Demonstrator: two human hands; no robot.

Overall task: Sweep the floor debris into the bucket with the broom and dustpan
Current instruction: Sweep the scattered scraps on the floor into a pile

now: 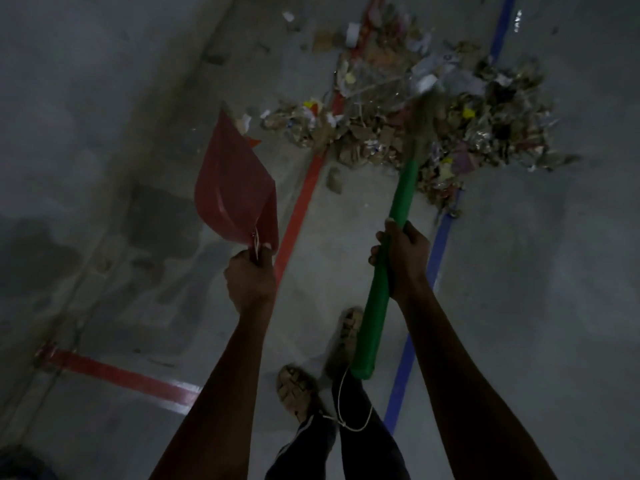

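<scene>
Concrete floor (519, 271) | one debris pile (433, 109) | left hand (250, 280) fingers grasping one dustpan (235, 188) | right hand (405, 259) fingers grasping one broom (384, 271)

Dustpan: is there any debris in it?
No. The red dustpan, held up by the left hand, shows a bare inside.

Grey concrete floor (519, 306), red tape line (301, 199), blue tape line (438, 244)
</scene>
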